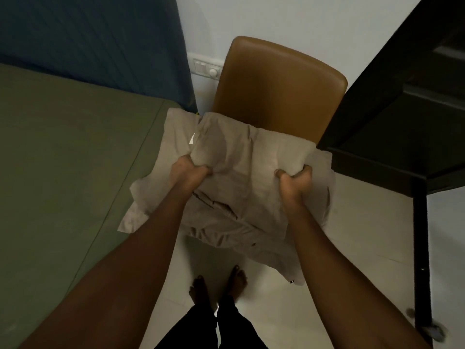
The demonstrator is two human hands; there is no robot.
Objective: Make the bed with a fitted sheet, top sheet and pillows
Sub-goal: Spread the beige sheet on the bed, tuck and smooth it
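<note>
Below, bare feet (219,285) stand on the pale floor (327,260), directly under the load. Above them the left grip (190,170) and the right grip (294,177) are each clamped on a pinch of cloth on the top of a beige bundle (234,152). The bundle is held in the air, between the bed (63,147) on the left and the chair (276,84) behind. I cannot tell if it is a pillow, folded sheets, or both.

The risks, as I judge them:

- Each grip holds only a fold of the top layer. If there are loose layers below, they can slide out and fall on the floor, and the linen becomes dirty.
- The lower part already hangs crumpled, near to the legs. It can open more and be stepped on when the person turns to the bed.
- The right edge of the bundle is just beside the corner of the dark table (390,109). A wide swing can catch the cloth there.
- The far edge seems to lie against the chair seat, so a quick pull can drag it.

The bed has a smooth green cover; dropping the bundle there heavily can wrinkle it.
</note>
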